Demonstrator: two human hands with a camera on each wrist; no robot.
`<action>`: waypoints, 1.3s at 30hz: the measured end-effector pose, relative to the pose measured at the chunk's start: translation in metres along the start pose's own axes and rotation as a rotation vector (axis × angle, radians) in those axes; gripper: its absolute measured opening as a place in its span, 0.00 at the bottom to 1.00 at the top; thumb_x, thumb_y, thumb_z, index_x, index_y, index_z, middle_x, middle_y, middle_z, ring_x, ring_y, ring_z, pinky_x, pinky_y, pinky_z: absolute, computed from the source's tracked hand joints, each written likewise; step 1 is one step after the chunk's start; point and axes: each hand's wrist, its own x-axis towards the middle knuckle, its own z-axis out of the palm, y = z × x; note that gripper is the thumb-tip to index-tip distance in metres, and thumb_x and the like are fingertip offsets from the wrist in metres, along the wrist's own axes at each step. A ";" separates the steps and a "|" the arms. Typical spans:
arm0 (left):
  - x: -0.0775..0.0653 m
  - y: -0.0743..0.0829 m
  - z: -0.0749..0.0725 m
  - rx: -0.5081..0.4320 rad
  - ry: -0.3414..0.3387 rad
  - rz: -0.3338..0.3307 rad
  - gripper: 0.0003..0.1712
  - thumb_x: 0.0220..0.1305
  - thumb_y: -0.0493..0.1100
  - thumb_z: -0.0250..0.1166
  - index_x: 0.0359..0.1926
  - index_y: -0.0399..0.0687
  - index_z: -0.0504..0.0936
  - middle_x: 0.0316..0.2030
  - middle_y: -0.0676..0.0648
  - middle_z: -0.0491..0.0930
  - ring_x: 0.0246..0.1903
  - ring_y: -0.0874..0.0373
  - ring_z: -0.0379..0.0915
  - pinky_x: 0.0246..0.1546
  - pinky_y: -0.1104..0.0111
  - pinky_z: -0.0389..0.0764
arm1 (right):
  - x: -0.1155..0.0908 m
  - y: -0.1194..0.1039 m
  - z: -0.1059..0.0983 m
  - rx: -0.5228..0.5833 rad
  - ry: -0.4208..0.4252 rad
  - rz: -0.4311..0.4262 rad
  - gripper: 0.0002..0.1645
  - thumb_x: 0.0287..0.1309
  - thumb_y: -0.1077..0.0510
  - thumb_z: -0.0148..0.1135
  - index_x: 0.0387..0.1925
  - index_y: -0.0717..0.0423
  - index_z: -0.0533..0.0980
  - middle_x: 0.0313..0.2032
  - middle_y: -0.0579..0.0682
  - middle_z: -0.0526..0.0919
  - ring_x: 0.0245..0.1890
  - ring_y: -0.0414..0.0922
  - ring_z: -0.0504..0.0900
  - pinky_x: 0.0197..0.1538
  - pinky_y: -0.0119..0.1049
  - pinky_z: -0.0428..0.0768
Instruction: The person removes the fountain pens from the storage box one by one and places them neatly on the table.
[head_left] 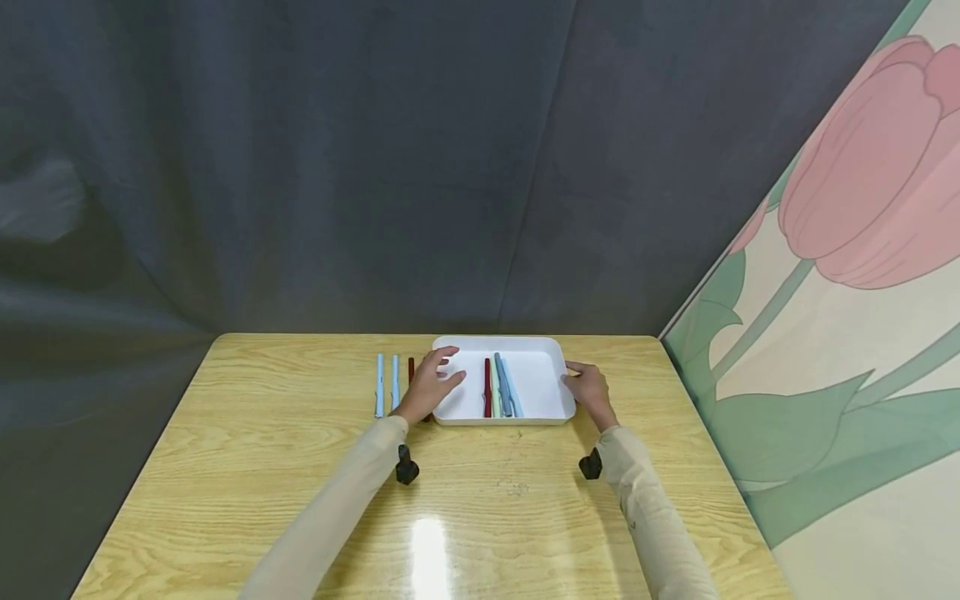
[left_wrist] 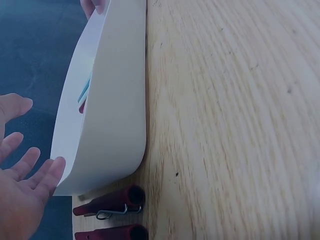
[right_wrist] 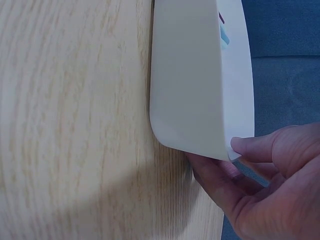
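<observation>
A white tray lies on the table with several pens inside: a dark red pen, a pale green one, a grey-blue pen and a light blue one. At its right end my right hand pinches the rim, thumb on the inside and fingers against the outer wall, as the right wrist view shows. My left hand hovers at the left end, fingers spread and holding nothing. Under it, beside the tray, lie dark red pens with metal clips, partly hidden by the hand in the head view.
Left of the tray, two light blue pens lie roughly parallel on the wooden table. A dark curtain hangs behind the table's far edge. On the right stands a wall panel with a painted tulip.
</observation>
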 end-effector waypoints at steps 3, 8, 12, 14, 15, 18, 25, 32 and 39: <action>0.000 0.001 0.002 0.009 -0.012 0.000 0.30 0.75 0.40 0.66 0.73 0.41 0.71 0.70 0.38 0.70 0.69 0.35 0.67 0.66 0.47 0.75 | -0.001 -0.001 0.000 -0.004 0.004 -0.004 0.24 0.72 0.63 0.61 0.67 0.65 0.76 0.45 0.70 0.87 0.29 0.51 0.85 0.25 0.29 0.72; 0.000 0.000 0.007 0.012 -0.040 0.001 0.28 0.75 0.40 0.65 0.72 0.42 0.72 0.70 0.37 0.71 0.67 0.36 0.69 0.64 0.46 0.77 | -0.002 -0.002 0.000 -0.006 0.004 -0.006 0.24 0.72 0.63 0.61 0.66 0.66 0.77 0.45 0.70 0.87 0.32 0.55 0.87 0.26 0.29 0.73; 0.000 0.002 0.011 0.015 -0.076 -0.015 0.28 0.75 0.41 0.65 0.73 0.42 0.72 0.70 0.39 0.71 0.67 0.38 0.70 0.63 0.47 0.78 | -0.002 -0.002 0.000 -0.011 0.005 -0.007 0.24 0.72 0.64 0.61 0.66 0.66 0.77 0.47 0.71 0.87 0.34 0.57 0.88 0.26 0.29 0.74; 0.000 0.002 0.014 0.039 -0.098 -0.020 0.28 0.76 0.42 0.64 0.73 0.41 0.72 0.70 0.40 0.71 0.67 0.39 0.70 0.63 0.47 0.78 | -0.002 -0.001 0.000 -0.007 0.006 -0.007 0.24 0.72 0.64 0.61 0.66 0.66 0.77 0.48 0.71 0.87 0.35 0.58 0.88 0.26 0.30 0.74; -0.001 0.002 0.015 0.051 -0.109 -0.020 0.29 0.77 0.42 0.64 0.73 0.41 0.71 0.70 0.40 0.71 0.67 0.40 0.70 0.63 0.47 0.77 | -0.002 -0.001 0.000 -0.006 0.006 -0.008 0.24 0.72 0.64 0.61 0.66 0.66 0.77 0.48 0.71 0.87 0.36 0.58 0.88 0.26 0.30 0.75; -0.001 0.003 0.018 0.081 -0.141 -0.012 0.28 0.78 0.41 0.62 0.74 0.40 0.71 0.70 0.39 0.72 0.66 0.39 0.70 0.64 0.45 0.76 | -0.002 -0.001 0.000 0.001 0.006 -0.010 0.24 0.72 0.64 0.61 0.66 0.66 0.77 0.48 0.71 0.87 0.37 0.58 0.89 0.26 0.30 0.76; -0.001 0.004 0.024 0.117 -0.210 0.002 0.27 0.78 0.39 0.60 0.74 0.39 0.70 0.69 0.33 0.71 0.66 0.36 0.70 0.65 0.43 0.75 | 0.000 0.000 0.001 0.001 0.007 -0.006 0.24 0.72 0.64 0.61 0.66 0.66 0.77 0.48 0.70 0.87 0.32 0.55 0.89 0.25 0.30 0.75; 0.000 0.000 0.029 0.155 -0.261 0.005 0.28 0.79 0.41 0.60 0.75 0.40 0.70 0.69 0.33 0.71 0.67 0.36 0.69 0.67 0.42 0.73 | 0.000 0.000 0.001 0.009 0.011 -0.004 0.24 0.72 0.64 0.62 0.66 0.66 0.77 0.47 0.71 0.87 0.30 0.53 0.88 0.24 0.30 0.75; 0.000 0.000 0.033 0.193 -0.287 -0.028 0.27 0.80 0.42 0.59 0.75 0.43 0.71 0.70 0.36 0.71 0.69 0.37 0.68 0.68 0.41 0.71 | 0.001 0.001 0.001 -0.001 0.012 0.004 0.24 0.72 0.63 0.61 0.66 0.65 0.77 0.47 0.70 0.87 0.32 0.55 0.88 0.24 0.30 0.74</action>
